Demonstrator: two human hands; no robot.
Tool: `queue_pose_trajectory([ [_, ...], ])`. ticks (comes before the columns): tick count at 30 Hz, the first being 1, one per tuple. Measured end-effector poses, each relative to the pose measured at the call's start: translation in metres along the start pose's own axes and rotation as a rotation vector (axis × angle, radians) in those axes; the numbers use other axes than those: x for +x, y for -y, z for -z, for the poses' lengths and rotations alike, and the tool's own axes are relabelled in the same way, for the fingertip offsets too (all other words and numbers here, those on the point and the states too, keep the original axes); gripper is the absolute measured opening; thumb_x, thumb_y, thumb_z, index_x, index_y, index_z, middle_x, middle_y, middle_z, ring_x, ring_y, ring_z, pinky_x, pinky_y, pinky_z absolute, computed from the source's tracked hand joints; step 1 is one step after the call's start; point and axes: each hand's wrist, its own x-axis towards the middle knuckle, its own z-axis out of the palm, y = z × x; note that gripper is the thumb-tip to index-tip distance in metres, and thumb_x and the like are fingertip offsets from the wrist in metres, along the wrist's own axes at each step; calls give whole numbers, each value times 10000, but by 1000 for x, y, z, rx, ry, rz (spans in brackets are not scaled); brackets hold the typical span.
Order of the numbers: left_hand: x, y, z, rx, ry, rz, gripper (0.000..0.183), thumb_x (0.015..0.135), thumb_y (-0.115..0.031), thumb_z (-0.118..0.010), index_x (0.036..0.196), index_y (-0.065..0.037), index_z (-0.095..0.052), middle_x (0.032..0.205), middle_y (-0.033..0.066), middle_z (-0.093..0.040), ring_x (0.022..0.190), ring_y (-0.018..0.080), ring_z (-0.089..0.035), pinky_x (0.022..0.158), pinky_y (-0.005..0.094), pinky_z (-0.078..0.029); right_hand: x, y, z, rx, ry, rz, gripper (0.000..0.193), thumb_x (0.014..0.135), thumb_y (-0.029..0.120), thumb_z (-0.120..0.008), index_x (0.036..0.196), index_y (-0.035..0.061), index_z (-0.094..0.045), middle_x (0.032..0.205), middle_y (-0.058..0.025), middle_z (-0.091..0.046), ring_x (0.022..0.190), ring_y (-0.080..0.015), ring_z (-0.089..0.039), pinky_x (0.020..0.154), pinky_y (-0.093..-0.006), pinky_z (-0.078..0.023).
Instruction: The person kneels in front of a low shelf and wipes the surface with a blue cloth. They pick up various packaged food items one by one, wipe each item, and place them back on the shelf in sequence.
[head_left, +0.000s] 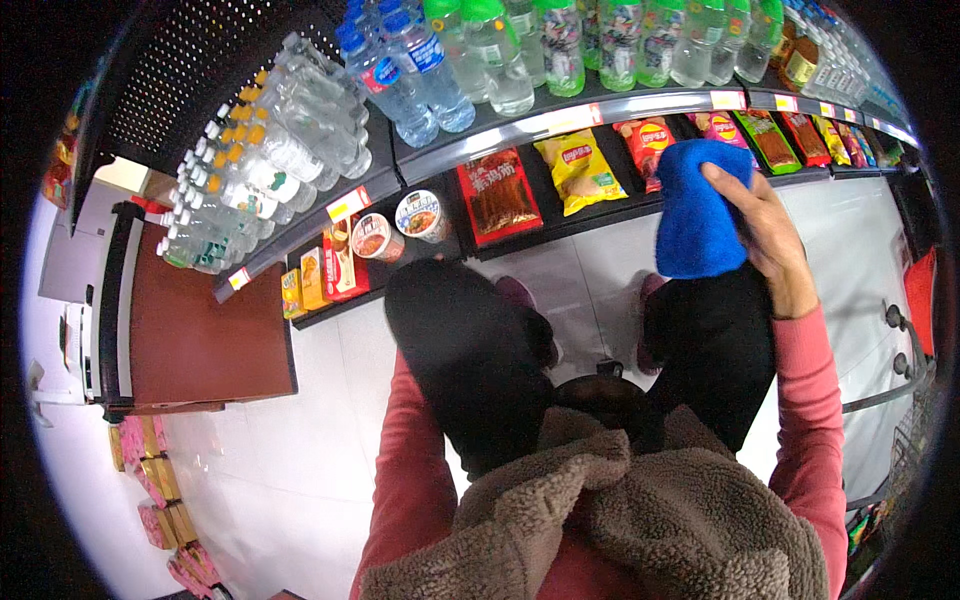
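A folded blue cloth is in my right hand, thumb on top and the other fingers behind it. It is held above my right knee, in front of the lower shelf, and covers part of the snack row. A red bag of chips and a purple bag show just beyond the cloth. On the left, my forearm runs up behind my bent knee, which hides my left hand. Nearest to that knee are two instant noodle cups on the lower shelf.
Rows of water bottles and green-capped bottles fill the upper shelf. Below lie a red snack packet, a yellow chip bag and small boxes. A brown cabinet stands left; a wire cart is at right.
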Motion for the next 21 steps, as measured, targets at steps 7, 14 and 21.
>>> queue_pose_trajectory([
  [7, 38, 61, 144, 329, -372, 145, 374, 1016, -241, -544, 1287, 15, -576, 1213, 143, -675, 1046, 248, -666, 945, 383, -530, 25, -4, -13, -46, -139, -109, 400, 908, 295, -753, 1167, 5, -654, 1008, -70, -718, 875, -149, -684, 788, -295, -548],
  [14, 116, 146, 239, 1172, -844, 265, 658, 710, -440, -849, 1146, 8, -642, 1092, 208, -704, 1014, 334, -687, 875, 405, -545, 55, -36, -24, -87, -229, -279, 456, 873, 306, -795, 1171, 4, -626, 1020, -72, -708, 901, -155, -672, 839, -304, -539],
  [21, 156, 162, 241, 1450, -1026, 302, 734, 662, -477, -878, 1160, -6, -613, 1129, 206, -653, 1077, 376, -616, 909, 462, -509, 73, -56, -3, -184, -323, -378, 581, 844, 325, -827, 1221, -34, -570, 1083, -110, -687, 967, -180, -656, 885, -321, -528],
])
